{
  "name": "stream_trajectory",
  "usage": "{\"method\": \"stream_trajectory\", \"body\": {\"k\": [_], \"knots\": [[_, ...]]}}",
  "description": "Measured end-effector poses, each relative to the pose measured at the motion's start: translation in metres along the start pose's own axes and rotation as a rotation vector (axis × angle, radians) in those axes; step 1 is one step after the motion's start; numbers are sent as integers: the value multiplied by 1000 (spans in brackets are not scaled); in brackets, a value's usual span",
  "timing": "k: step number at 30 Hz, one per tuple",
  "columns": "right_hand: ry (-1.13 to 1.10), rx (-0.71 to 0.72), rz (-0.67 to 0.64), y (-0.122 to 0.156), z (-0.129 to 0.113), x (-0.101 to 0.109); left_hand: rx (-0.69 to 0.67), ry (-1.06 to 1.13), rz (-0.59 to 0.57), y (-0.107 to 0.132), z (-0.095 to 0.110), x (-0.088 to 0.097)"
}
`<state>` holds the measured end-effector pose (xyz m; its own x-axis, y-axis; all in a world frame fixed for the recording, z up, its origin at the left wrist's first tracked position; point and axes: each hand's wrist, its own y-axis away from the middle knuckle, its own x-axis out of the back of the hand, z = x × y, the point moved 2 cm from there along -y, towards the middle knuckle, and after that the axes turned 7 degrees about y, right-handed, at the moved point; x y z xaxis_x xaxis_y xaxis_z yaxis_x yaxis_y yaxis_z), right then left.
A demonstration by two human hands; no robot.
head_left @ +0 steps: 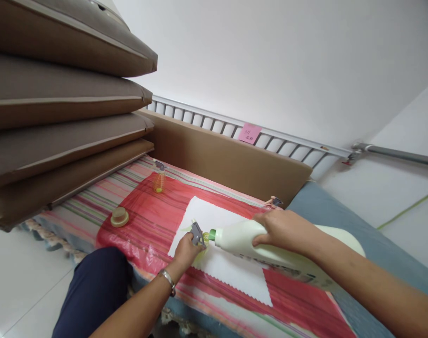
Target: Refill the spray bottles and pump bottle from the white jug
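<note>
My left hand, a silver bracelet at its wrist, is closed around a grey trigger sprayer head and a small clear spray bottle with yellow-green tint. Its mouth meets the green spout of a large pale green detergent jug, which lies tipped nearly level. My right hand grips that jug from above, near its neck. Whether liquid is flowing I cannot tell. Beneath both lies a white cloth with zigzag edges, spread on a red plastic sheet.
Another spray bottle stands at the back left, near a pale round cap. Behind my right hand a further sprayer top shows. Stacked brown cushions rise at left; a brown board leans against the radiator.
</note>
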<state>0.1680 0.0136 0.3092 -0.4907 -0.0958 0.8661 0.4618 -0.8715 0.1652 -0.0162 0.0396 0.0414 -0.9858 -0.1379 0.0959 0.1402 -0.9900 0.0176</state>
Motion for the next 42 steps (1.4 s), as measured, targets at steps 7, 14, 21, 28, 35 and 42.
{"method": "stream_trajectory", "body": {"k": [7,14,21,28,35,42], "knots": [[-11,14,7,0,-2,4,-2,-6,-5,0,-1,0],[9,30,16,1,-4,7,6,-20,-6,0,2,0],[12,19,13,-2,-2,3,13,-1,-6,0,1,0],[-185,-99,35,9,8,-38,38,62,-9,-4,-1,5],[-689,-500,270,19,34,-97,71,129,-21,-4,2,7],[-1061,-939,669,6,9,-176,99,178,-16,7,17,11]]}}
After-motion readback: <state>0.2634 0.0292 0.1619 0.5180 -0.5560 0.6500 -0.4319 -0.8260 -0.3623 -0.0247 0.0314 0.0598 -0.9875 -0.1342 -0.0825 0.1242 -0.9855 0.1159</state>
